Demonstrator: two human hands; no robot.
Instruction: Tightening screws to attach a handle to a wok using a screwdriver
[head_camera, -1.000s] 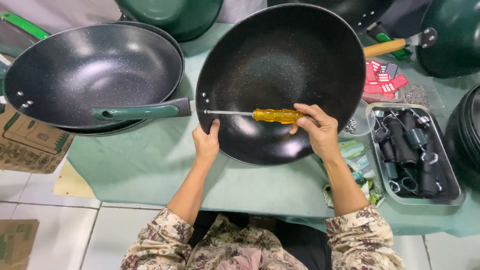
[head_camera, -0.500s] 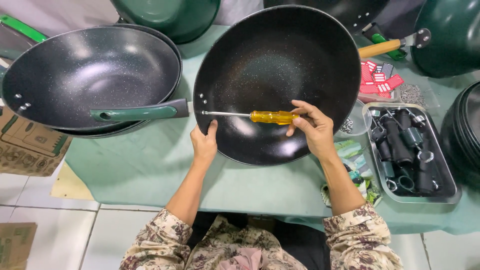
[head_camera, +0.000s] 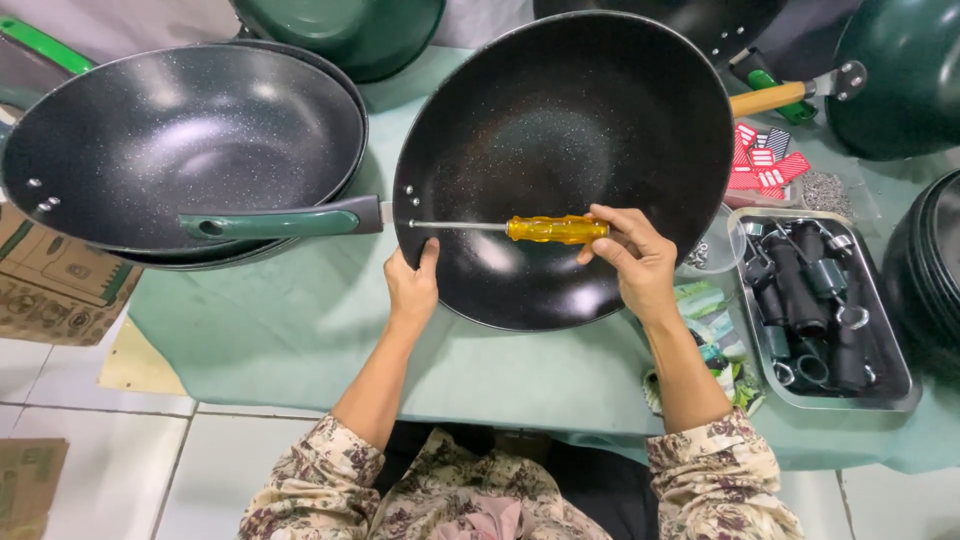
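The surface (head_camera: 300, 330), covered with a pale green cloth, carries several pans. The large round black non-stick wok pan (head_camera: 565, 160) lies at the centre of the surface with its open face up and its near rim tipped toward the person. To its left sits a second speckled black wok with a green handle (head_camera: 180, 140), stacked on another pan, the handle pointing right toward the centre pan. At the right edge a rectangular metal tray of black and grey handle fittings (head_camera: 890, 390) stands within reach of the right side, apparently as a parts supply. The left hand (head_camera: 412, 285) is clamped on the near-left rim of the centre pan, thumb on the inner face, which seems to steady the pan against tool pressure. The right hand (head_camera: 630, 255) is closed around the end of the yellow translucent-handled screwdriver (head_camera: 555, 229). The screwdriver lies inside the pan, its long axis horizontal, left to right; the steel shaft points left, with the tip at the two rivet holes on the left wall of the pan, just above the left hand.
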